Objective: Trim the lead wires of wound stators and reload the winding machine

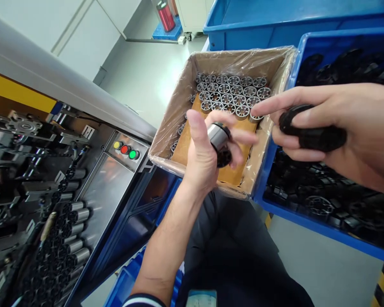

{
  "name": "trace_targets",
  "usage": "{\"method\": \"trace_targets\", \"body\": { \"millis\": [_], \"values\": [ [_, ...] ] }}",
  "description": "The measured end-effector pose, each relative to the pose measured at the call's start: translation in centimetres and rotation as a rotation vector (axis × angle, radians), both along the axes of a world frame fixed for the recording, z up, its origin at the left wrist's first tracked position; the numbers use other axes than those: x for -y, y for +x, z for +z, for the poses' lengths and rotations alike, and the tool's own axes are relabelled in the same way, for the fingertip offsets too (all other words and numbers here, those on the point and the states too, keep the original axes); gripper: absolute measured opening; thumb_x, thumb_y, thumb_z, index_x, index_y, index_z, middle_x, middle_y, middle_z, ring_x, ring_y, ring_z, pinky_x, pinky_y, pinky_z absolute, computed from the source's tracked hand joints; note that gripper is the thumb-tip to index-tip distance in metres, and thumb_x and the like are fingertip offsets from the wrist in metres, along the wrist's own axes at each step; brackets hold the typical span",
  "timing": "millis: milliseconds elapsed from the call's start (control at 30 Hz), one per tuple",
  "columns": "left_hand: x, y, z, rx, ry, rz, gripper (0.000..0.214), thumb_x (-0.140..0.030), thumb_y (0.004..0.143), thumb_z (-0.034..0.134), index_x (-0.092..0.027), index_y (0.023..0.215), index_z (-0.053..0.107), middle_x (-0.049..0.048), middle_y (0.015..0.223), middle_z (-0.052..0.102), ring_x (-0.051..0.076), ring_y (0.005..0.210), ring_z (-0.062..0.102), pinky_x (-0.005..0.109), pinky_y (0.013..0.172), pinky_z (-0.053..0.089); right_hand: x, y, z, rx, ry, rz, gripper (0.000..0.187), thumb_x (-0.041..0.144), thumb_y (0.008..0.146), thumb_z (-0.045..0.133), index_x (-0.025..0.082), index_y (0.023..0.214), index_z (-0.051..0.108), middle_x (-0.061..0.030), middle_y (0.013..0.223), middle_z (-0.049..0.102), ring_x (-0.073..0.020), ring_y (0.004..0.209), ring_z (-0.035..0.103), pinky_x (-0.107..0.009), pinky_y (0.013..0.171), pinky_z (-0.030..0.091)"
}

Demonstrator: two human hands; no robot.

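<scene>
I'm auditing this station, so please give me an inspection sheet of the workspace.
Surface: brown sheet, partly bare, inside a plastic-lined carton.
Work items: slotted cylinders stand in rows toward the carton's far side.
Clutter: loose dark pieces heaped in the blue bin.
Grips: left grip holds at least one silver-and-black cylinder; right grip holds at least one black part, blurred.
Cables: dark cables among the fixtures at left; ends not traceable.
Surroundings: yellow, red and green buttons on a metal panel; a red cylindrical object on a blue pallet beyond.
</scene>
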State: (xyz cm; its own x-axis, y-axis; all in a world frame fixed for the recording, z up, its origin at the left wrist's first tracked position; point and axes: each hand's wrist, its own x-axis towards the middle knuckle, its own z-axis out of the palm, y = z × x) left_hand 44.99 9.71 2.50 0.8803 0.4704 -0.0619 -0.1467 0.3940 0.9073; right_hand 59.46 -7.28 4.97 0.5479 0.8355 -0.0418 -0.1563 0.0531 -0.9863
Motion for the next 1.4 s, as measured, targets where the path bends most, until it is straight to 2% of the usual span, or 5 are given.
{"method": "trace_targets", "body": {
  "millis": [167,267,367,500,1400],
  "values": [
    [0.4,0.2,-0.7,0.034,0.044,0.048,0.071,-0.089,0.122,0.067,-0.025,0.092,0.07,-0.0045,0.063,0.046,0.01,0.051,0.042,0.022,0.053,0.046,0.1,-0.5,-0.2,-0.014,-0.025,-0.05,0.019,0.026,0.105,0.099,0.034,0.12,0.09,0.005,0.085,0.074,-0.0124,0.067,0.075,-0.018,0.05,0.057],
    [0.3,0.4,-0.5,-0.009,-0.06,-0.003,0.048,-0.077,0.125,0.071,-0.03,0.12,0.08,-0.0021,0.082,0.056,0.01,0.061,0.049,0.022,0.057,0.05,0.3,-0.9,0.0,0.108,-0.013,-0.102,0.013,0.031,0.107,0.101,0.031,0.115,0.091,0.0031,0.088,0.078,-0.0145,0.072,0.08,-0.015,0.046,0.049],
    [0.3,0.4,-0.4,-0.088,-0.031,-0.131,0.039,-0.068,0.127,0.07,-0.034,0.144,0.082,0.0011,0.101,0.068,0.012,0.071,0.062,0.023,0.06,0.054,0.3,-1.6,0.6,0.329,-0.044,-0.143,0.01,0.03,0.111,0.096,0.034,0.12,0.098,0.0024,0.102,0.087,-0.0194,0.091,0.09,-0.019,0.064,0.068],
    [0.4,0.0,-0.6,-0.058,0.029,-0.148,0.048,-0.072,0.129,0.064,-0.027,0.119,0.079,-0.0012,0.087,0.063,0.01,0.064,0.057,0.021,0.059,0.051,-0.3,-2.4,1.2,0.429,-0.025,-0.208,0.01,0.033,0.106,0.099,0.037,0.114,0.101,0.0062,0.113,0.093,-0.0215,0.106,0.093,-0.03,0.097,0.082],
    [0.6,-0.6,-1.3,-0.063,0.185,-0.168,0.058,-0.077,0.128,0.062,-0.027,0.141,0.086,-0.001,0.072,0.059,0.017,0.062,0.06,0.029,0.06,0.053,-0.5,-2.4,1.8,0.464,-0.182,-0.202,0.012,0.032,0.099,0.089,0.031,0.088,0.085,0.0007,0.095,0.087,-0.0289,0.097,0.092,-0.051,0.096,0.081]
  ]
}}
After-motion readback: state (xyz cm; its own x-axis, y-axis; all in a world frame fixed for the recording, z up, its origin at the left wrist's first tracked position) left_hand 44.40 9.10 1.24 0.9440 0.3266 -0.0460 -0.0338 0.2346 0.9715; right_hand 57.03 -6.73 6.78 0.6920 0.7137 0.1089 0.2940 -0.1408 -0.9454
